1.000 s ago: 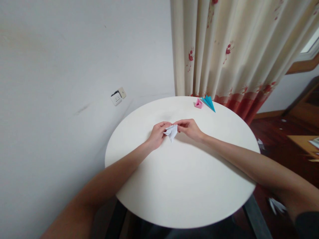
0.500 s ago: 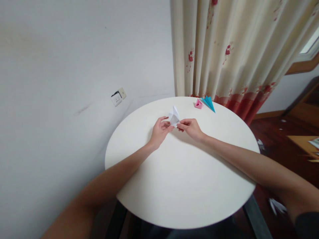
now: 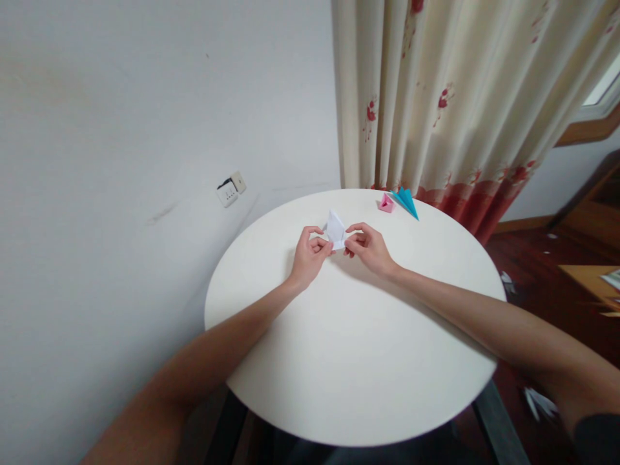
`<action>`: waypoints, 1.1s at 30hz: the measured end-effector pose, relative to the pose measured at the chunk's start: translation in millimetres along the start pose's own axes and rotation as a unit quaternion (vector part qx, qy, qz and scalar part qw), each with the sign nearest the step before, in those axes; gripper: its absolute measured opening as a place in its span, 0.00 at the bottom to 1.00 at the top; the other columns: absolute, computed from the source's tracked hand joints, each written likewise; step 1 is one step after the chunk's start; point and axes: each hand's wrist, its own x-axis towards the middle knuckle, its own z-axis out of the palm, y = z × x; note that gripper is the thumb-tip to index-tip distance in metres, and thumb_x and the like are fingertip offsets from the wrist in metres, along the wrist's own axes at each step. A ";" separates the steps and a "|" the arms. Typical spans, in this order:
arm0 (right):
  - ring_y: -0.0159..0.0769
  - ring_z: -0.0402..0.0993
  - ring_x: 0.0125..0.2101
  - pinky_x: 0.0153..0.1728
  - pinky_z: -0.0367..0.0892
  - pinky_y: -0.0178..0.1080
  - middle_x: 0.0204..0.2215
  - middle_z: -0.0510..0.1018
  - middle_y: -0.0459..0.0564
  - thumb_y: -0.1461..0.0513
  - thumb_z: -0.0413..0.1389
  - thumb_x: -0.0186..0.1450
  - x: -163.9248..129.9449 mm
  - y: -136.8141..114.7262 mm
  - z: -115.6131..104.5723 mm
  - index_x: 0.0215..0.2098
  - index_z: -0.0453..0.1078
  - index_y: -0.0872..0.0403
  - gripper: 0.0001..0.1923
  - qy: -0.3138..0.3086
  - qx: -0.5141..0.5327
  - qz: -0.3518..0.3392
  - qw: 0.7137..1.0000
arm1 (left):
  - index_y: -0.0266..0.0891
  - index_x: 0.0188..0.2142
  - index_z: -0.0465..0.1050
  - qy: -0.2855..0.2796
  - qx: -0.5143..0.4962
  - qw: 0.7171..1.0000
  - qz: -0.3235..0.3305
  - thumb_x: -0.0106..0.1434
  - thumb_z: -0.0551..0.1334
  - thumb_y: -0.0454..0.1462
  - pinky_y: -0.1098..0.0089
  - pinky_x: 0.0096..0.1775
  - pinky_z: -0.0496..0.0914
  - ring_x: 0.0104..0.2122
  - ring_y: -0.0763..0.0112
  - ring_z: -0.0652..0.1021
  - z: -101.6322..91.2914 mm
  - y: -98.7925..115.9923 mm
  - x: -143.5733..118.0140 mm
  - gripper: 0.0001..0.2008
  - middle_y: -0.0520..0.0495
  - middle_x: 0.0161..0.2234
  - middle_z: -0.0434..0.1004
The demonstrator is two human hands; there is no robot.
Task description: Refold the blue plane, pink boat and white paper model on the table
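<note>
A small piece of folded white paper [image 3: 335, 227] is held just above the far half of the round white table [image 3: 358, 349]. Its pointed part stands up, and a narrow folded strip runs along its lower edge. My left hand [image 3: 310, 254] pinches the lower left corner between thumb and fingers. At the lower right corner, the thumb and fingers of my right hand [image 3: 367, 248] are closed on the same paper. The fingertips behind the paper are partly hidden.
Near the table's far edge lie a pink folded paper piece [image 3: 386, 203] and a blue paper plane [image 3: 405, 203]. A wall socket [image 3: 227, 192] is at the left. The patterned curtain [image 3: 436, 129] hangs behind the table. White papers [image 3: 540, 403] lie on the floor at right.
The white paper has turned so its broad face and bottom strip show more, its tip shifting slightly left. The right index finger has lifted. Both hands keep hold of the paper.
</note>
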 end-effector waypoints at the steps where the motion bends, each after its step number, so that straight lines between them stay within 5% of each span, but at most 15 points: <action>1: 0.31 0.75 0.22 0.24 0.68 0.34 0.20 0.75 0.40 0.57 0.61 0.58 -0.3 0.4 -0.1 0.40 0.66 0.52 0.15 -0.001 -0.003 -0.007 1.000 | 0.43 0.42 0.62 -0.001 0.007 1.000 0.001 0.56 0.69 0.40 0.67 0.41 0.75 0.28 0.75 0.77 0.1 0.1 0.1 0.19 0.58 0.25 0.74; 9: 0.32 0.75 0.23 0.24 0.69 0.35 0.23 0.76 0.45 0.54 0.60 0.61 -3.2 -1.8 -0.2 0.35 0.71 0.54 0.11 -0.010 -0.021 -0.021 1.000 | 0.37 0.36 0.80 0.004 0.040 0.999 -0.024 0.56 0.68 0.41 0.66 0.38 0.74 0.30 0.70 0.78 -0.1 3.3 0.2 0.11 0.48 0.32 0.80; 17: 0.33 0.73 0.23 0.27 0.70 0.37 0.24 0.79 0.47 0.55 0.61 0.58 1.2 0.7 -4.9 0.32 0.77 0.54 0.10 0.013 -0.033 -0.010 0.999 | 0.38 0.35 0.83 -0.024 -0.070 0.996 -0.048 0.56 0.68 0.40 0.60 0.47 0.74 0.41 0.62 0.80 -2.6 -3.5 -0.2 0.10 0.43 0.39 0.82; 25: 0.31 0.71 0.24 0.28 0.68 0.36 0.24 0.75 0.45 0.55 0.62 0.58 -4.1 0.6 -1.6 0.34 0.73 0.55 0.11 -0.015 -0.036 -0.014 0.999 | 0.36 0.34 0.77 0.018 0.031 0.999 -0.028 0.52 0.73 0.41 0.67 0.40 0.73 0.33 0.69 0.79 0.0 2.5 -3.4 0.13 0.46 0.33 0.80; 29: 0.29 0.69 0.26 0.28 0.66 0.34 0.27 0.71 0.41 0.55 0.65 0.56 -1.6 6.9 -0.1 0.36 0.63 0.51 0.18 -0.007 -0.015 -0.037 0.999 | 0.41 0.36 0.64 0.037 0.007 0.999 0.006 0.50 0.74 0.38 0.73 0.36 0.70 0.28 0.76 0.76 -0.4 -0.2 -0.9 0.20 0.57 0.27 0.73; 33: 0.31 0.70 0.28 0.30 0.65 0.34 0.28 0.71 0.40 0.53 0.65 0.57 0.5 9.0 -2.5 0.39 0.60 0.50 0.21 -0.010 -0.022 -0.042 0.999 | 0.43 0.40 0.61 0.016 -0.036 0.999 -0.008 0.57 0.69 0.44 0.69 0.40 0.71 0.31 0.72 0.78 -1.0 -3.6 1.7 0.19 0.55 0.29 0.75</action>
